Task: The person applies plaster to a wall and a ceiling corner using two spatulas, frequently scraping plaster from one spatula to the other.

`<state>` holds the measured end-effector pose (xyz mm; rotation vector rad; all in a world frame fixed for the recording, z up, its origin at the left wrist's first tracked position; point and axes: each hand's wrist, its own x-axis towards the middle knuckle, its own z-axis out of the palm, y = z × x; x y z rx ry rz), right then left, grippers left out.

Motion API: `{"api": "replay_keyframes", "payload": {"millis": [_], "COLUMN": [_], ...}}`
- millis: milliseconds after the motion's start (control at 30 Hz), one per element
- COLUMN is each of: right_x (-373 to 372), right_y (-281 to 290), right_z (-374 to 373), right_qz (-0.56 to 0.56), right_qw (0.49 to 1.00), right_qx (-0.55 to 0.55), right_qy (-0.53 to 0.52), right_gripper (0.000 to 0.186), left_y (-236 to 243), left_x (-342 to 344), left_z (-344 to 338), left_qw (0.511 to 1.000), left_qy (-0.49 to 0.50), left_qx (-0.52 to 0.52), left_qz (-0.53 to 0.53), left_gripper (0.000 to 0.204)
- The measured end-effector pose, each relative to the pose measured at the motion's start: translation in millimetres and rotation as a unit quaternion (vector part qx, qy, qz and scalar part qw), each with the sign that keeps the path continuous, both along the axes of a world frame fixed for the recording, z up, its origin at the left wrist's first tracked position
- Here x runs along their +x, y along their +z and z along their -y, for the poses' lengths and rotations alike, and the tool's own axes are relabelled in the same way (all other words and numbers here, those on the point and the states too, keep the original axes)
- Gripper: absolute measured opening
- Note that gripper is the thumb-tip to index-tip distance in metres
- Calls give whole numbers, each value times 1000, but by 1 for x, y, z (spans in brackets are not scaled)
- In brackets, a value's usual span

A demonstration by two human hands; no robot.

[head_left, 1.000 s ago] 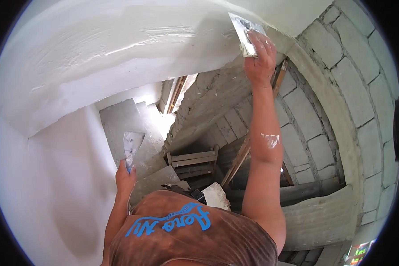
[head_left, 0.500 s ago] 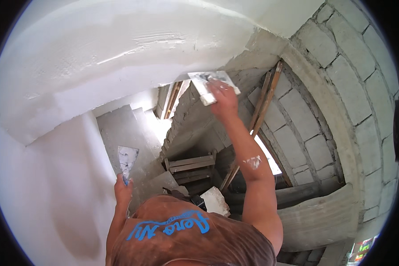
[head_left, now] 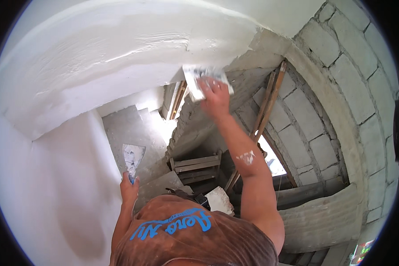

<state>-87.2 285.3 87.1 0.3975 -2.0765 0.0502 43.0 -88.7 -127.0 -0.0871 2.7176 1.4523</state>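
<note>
Gripping a flat rectangular trowel (head_left: pixel 189 80), the right hand (head_left: pixel 215 95) has its fingers curled over the back of the plate, which lies across the lower edge of the white plastered band (head_left: pixel 119 73). The trowel looks light and stiff, its thin plate probably slick where wet plaster coats it, so the surest hold should be the grip at its back rather than the smeared rim. Below and to the left of the trowel, the left hand (head_left: pixel 128 190) is closed around the handle of a putty knife (head_left: pixel 134 156), its wide blade pointing up and smeared with pale paste; that blade would likely flex a little, and the handle is the place to hold it. Right of the trowel stand wooden posts (head_left: pixel 270 99), with a block wall (head_left: pixel 292 142) beyond; well below it sit a slatted wooden frame (head_left: pixel 196 167) and a pale, rough-edged slab (head_left: pixel 218 200). The trowel's grip is hidden under the fingers, its plate is blurred, and whether it touches the plaster cannot be told. The shirt (head_left: pixel 177 235) cuts off the slab's lower part.
</note>
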Motion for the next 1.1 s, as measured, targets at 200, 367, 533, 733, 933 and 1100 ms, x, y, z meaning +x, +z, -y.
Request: {"api": "replay_keyframes", "payload": {"millis": [200,367,533,733,933,1100], "right_x": [6,-32,13,14,-13,32], "right_y": [84,91,10,107,57,7], "right_z": [41,67,74,112,128,135], "right_qz": [-114,-123,-7,-142,-97,1], "right_qw": [993,991,999,987,992,997], "right_qx": [16,44,28,38,66,53], "right_qy": [16,27,35,59,51,58], "right_gripper": [66,61,63,62,56,56], "left_y": [-8,15,9,-10,19,5], "left_x": [-6,-18,-15,-21,-18,-21], "left_z": [9,2,10,11,1,10], "left_qw": [999,998,996,998,998,996], "left_qy": [8,9,46,26,11,45], "left_qx": [-22,-5,26,41,24,41], "left_qz": [-35,-67,-71,-44,-62,-62], "left_gripper": [33,34,34,33,33,33]}}
